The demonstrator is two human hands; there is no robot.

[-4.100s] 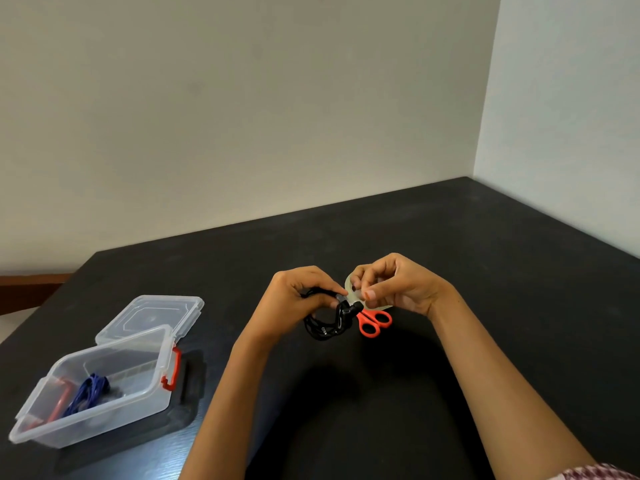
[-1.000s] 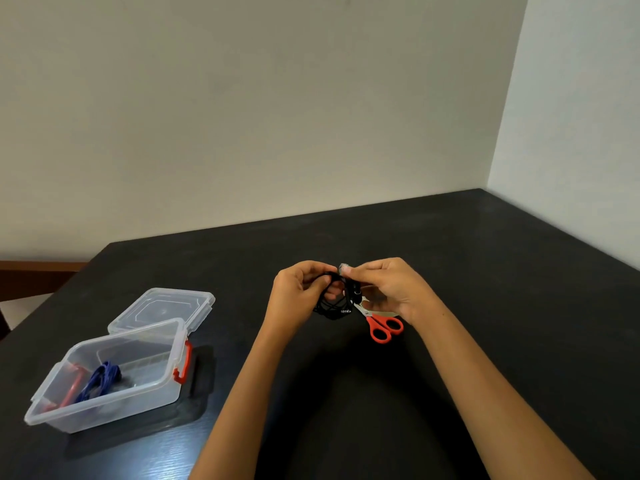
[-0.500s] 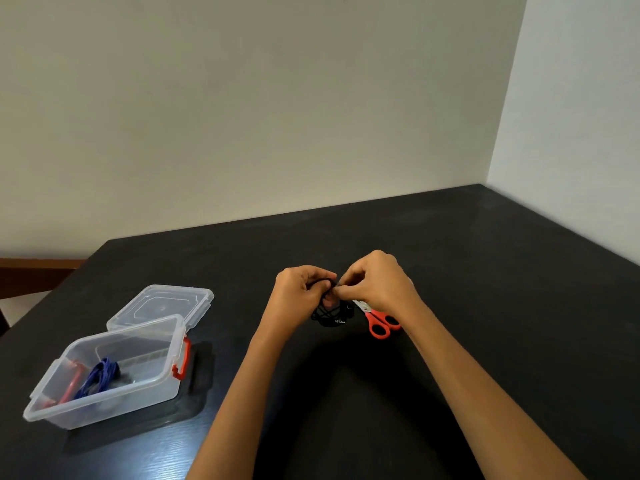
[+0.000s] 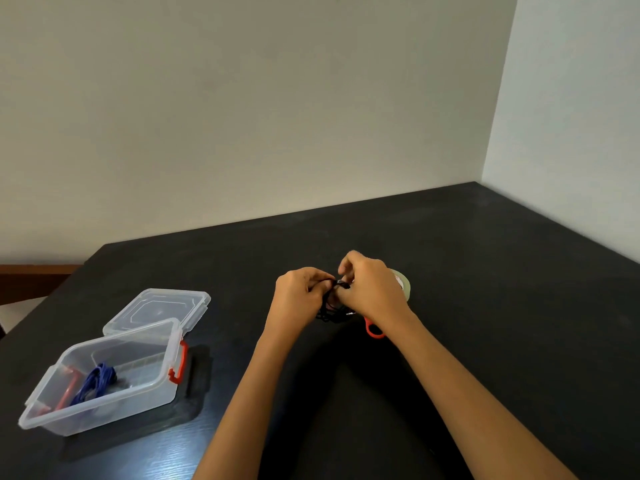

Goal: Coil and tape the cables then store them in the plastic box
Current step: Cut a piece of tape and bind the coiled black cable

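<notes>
Pinching the black cable (image 4: 329,311) from both sides here: the left hand (image 4: 298,292) has its grip curled round the top of the coil, and the right hand (image 4: 372,289) has its grip pinched on the same spot, knuckles nearly touching. The coil hangs down from that pinch toward the table (image 4: 485,271); can't tell if it touches. Just right of the cable, a tape roll (image 4: 403,284) peeks out behind the right hand and an orange scissors handle (image 4: 374,330) shows under the wrist. Way off to the cable's left sits the clear plastic box (image 4: 104,407), open, with its lid (image 4: 159,306) lying behind it. Inside is a blue cable bundle (image 4: 93,384) running near-left to far-right, with a red thing (image 4: 67,389) beside it.
</notes>
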